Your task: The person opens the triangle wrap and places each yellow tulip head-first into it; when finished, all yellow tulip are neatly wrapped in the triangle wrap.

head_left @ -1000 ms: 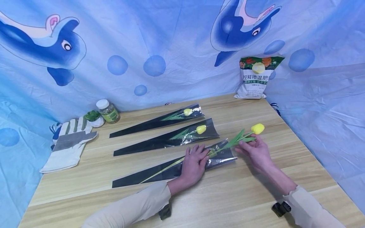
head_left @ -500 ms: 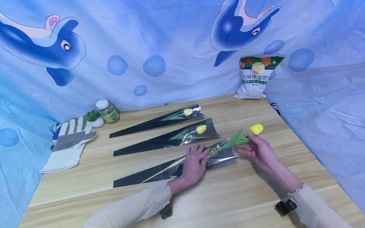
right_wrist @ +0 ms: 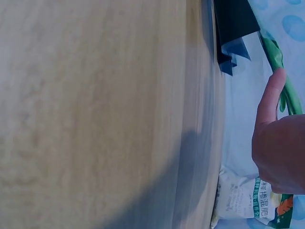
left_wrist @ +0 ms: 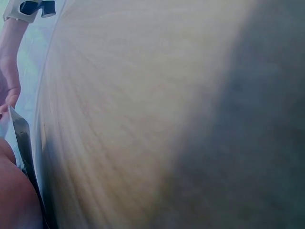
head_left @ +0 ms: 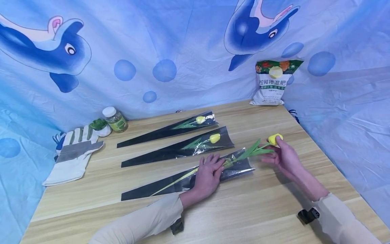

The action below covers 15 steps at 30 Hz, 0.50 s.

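Observation:
A yellow tulip [head_left: 272,140] with green leaves [head_left: 250,149] lies partly inside a clear-and-black flower sleeve [head_left: 137,193], its stem running down toward the narrow end. Bloom and upper leaves stick out past the sleeve's wide mouth. My right hand [head_left: 287,159] pinches the bloom, thumb on top and other fingers below beside the leaves. In the right wrist view, a finger of that hand meets a green leaf [right_wrist: 274,53]. My left hand [head_left: 207,176] rests on the sleeve and stem with fingers laid out, pressing them to the table.
Behind lie two sleeved tulips, a nearer one [head_left: 161,156] and a farther one [head_left: 152,136]. At left are work gloves [head_left: 74,154], a small potted plant [head_left: 100,127] and a white-capped jar [head_left: 117,120]. A fertilizer bag [head_left: 271,84] stands at the table's [head_left: 243,210] back right.
My right hand has moved right, from the stem and leaves below the bloom to the bloom itself, thumb now on it. The left hand has stayed put on the sleeve.

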Available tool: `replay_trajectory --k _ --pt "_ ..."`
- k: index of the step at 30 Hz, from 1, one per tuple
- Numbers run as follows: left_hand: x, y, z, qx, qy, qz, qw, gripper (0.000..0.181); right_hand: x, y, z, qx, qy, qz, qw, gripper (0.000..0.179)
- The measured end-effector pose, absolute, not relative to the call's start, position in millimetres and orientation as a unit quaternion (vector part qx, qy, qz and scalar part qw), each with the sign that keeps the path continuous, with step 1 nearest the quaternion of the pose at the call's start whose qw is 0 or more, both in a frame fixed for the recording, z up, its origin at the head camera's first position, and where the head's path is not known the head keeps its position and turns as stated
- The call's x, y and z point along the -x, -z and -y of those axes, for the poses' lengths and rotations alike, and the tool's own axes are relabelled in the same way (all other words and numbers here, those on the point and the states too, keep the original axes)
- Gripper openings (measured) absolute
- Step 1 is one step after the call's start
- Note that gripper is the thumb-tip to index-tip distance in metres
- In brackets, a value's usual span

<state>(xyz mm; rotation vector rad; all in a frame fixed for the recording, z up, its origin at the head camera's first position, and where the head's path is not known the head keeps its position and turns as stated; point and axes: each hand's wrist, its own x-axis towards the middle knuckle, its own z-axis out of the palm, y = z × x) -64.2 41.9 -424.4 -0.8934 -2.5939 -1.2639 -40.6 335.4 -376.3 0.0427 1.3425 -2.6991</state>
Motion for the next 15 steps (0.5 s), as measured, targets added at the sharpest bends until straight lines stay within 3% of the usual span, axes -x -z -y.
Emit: replay_trajectory --k 15 --pt "64 423 -43 0.289 0.422 0.857 0.061 0.033 33 376 -324 -0.123 0.808 -0.575 0.027 0.020"
